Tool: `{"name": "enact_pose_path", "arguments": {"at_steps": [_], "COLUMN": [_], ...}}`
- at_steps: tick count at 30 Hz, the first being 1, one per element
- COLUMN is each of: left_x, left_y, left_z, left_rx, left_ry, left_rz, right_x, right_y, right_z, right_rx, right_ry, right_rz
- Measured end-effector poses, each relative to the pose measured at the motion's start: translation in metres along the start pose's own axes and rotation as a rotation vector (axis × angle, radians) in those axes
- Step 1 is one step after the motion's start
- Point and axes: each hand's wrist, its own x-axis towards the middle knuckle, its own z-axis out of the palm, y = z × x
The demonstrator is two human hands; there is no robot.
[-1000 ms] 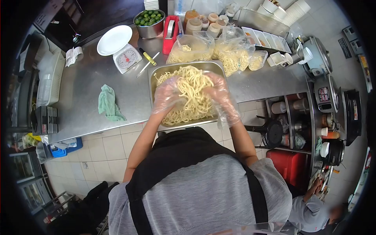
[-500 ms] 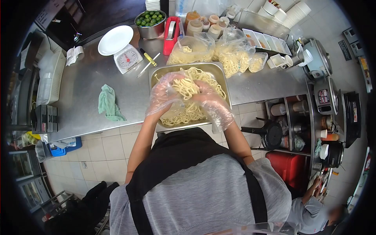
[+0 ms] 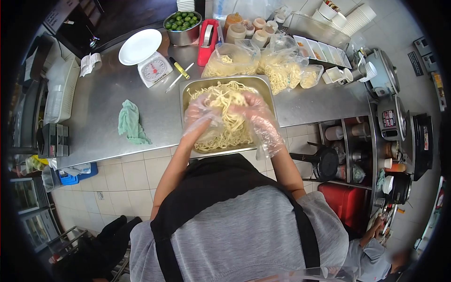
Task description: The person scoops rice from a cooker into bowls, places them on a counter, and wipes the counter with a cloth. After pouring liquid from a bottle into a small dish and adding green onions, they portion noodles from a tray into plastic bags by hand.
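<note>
While both hands (image 3: 198,112) (image 3: 256,112) hold noodles (image 3: 226,99) | bags (image 3: 232,58) just beyond tray (image 3: 264,85) | scale (image 3: 155,70) leftward

Counter fittings and stores, sited from the kitchen scale (image 3: 154,71).
The scale carries a white pan (image 3: 140,47); a crumpled green cloth (image 3: 131,121) lies below it in view. Immediately right of the scale: a yellow-and-black marker (image 3: 180,69) and a white pen (image 3: 176,81). Up and right of it: a metal pot (image 3: 185,39) containing green citrus fruit (image 3: 181,20), then a red tape dispenser (image 3: 204,55). Left of it: printed paper slips (image 3: 89,65) and, farther off, a white basket (image 3: 68,91).
</note>
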Motion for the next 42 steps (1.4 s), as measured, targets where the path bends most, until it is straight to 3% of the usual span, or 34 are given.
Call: {"name": "enact_pose_path", "arguments": {"at_steps": [3, 4, 7, 10, 11, 12, 13, 16, 17, 20, 21, 26, 29, 34, 37, 40, 42], "left_x": [0.007, 0.008, 0.01, 0.004, 0.003, 0.002, -0.002, -0.008, -0.009, -0.009, -0.009, -0.01, -0.011, -0.008, -0.011, -0.008, -0.004], "left_y": [-0.006, -0.011, -0.028, -0.043, -0.049, -0.051, -0.034, -0.004, -0.008, -0.017, -0.01, 0.004, 0.011, 0.014, 0.013, 0.021, 0.004], "left_z": [-0.022, -0.03, -0.046, -0.04, -0.03, -0.021, -0.017, -0.018, -0.019, -0.034, -0.037, -0.052, -0.059, -0.065, -0.059, -0.056, -0.052], "left_rx": [-0.019, 0.009, 0.123, 0.211, 0.182, 0.153, 0.125, 0.047, 0.079, 0.22, 0.284, 0.344, 0.338, 0.479, 0.497, 0.58, 0.584], "left_ry": [0.041, 0.018, -0.005, 0.017, -0.002, -0.022, -0.098, -0.164, -0.142, -0.098, -0.097, -0.165, -0.23, -0.326, -0.175, -0.244, -0.265], "left_rz": [-0.141, -0.097, -0.02, 0.024, 0.094, 0.164, 0.087, 0.003, 0.04, 0.142, 0.171, 0.143, 0.046, -0.204, 0.114, 0.022, 0.04], "right_x": [0.011, 0.013, 0.012, 0.008, 0.01, -0.001, -0.011, 0.013, 0.019, 0.041, 0.042, 0.012, 0.007, -0.003, 0.001, 0.014, 0.019], "right_y": [0.003, 0.006, 0.013, 0.02, 0.028, 0.018, 0.008, 0.064, 0.062, 0.071, 0.052, -0.086, -0.128, -0.136, -0.129, -0.086, -0.054], "right_z": [-0.033, -0.046, -0.061, -0.044, -0.045, -0.02, 0.008, 0.002, -0.003, -0.056, -0.047, 0.012, 0.014, 0.036, 0.034, 0.013, -0.022], "right_rx": [-0.12, -0.192, -0.973, -0.729, -1.036, -1.173, -1.309, -1.708, -1.661, -0.401, -0.435, -0.624, -0.828, -0.885, -1.083, -1.052, -1.001], "right_ry": [0.142, 0.182, 0.419, 0.334, 0.117, 0.039, -0.038, 0.007, -0.045, -0.248, -0.247, -0.105, -0.051, -0.058, -0.133, -0.168, -0.243], "right_rz": [-0.092, -0.145, -0.535, -0.258, -0.27, -0.248, -0.224, -0.248, -0.206, -0.151, -0.338, -0.367, -0.773, -0.755, -0.658, -0.662, -0.491]}}
